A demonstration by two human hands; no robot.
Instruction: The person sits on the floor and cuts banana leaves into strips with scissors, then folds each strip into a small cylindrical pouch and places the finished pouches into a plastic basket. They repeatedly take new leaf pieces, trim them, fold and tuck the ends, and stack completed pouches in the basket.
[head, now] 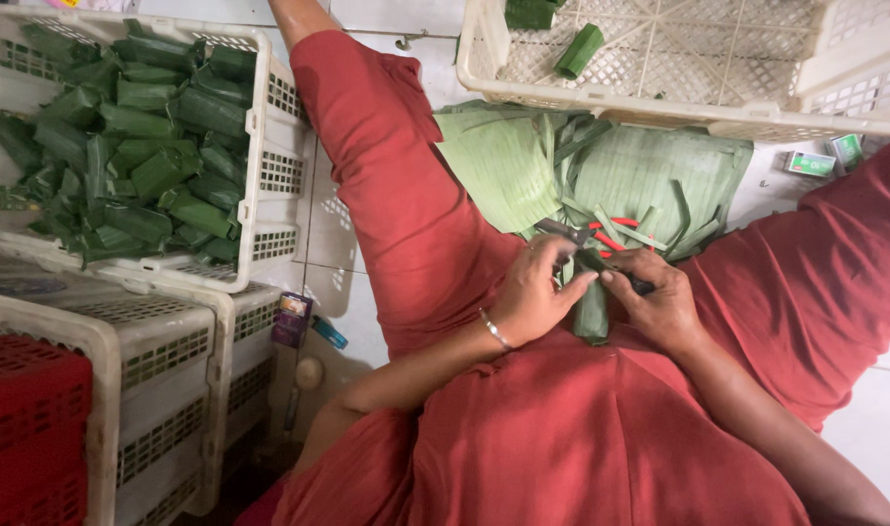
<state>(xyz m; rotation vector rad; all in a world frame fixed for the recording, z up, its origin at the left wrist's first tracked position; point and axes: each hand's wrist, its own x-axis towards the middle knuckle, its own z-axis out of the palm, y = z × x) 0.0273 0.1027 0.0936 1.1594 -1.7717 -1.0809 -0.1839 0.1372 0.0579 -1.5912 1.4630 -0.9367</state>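
Left hand [530, 292]: pinching the leaf-wrapped parcel [591, 314], frame centre.
Right hand [659, 297]: gripping what looks like a stapler [573, 236].
Risk: parcel may unfold if pinch slackens; fingertip close to stapler.

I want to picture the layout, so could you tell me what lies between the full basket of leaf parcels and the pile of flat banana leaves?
In the head view, the person's outstretched leg in red cloth lies between the basket of leaf parcels and the flat banana leaves.

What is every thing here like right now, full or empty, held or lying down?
Left basket: full of wrapped green parcels.
Top basket: almost empty, a couple of parcels inside.
Parcel: held upright between both hands.
Left hand: pinching the parcel's top.
Right hand: gripping the parcel and a dark tool.
Leaves: lying flat in a pile.
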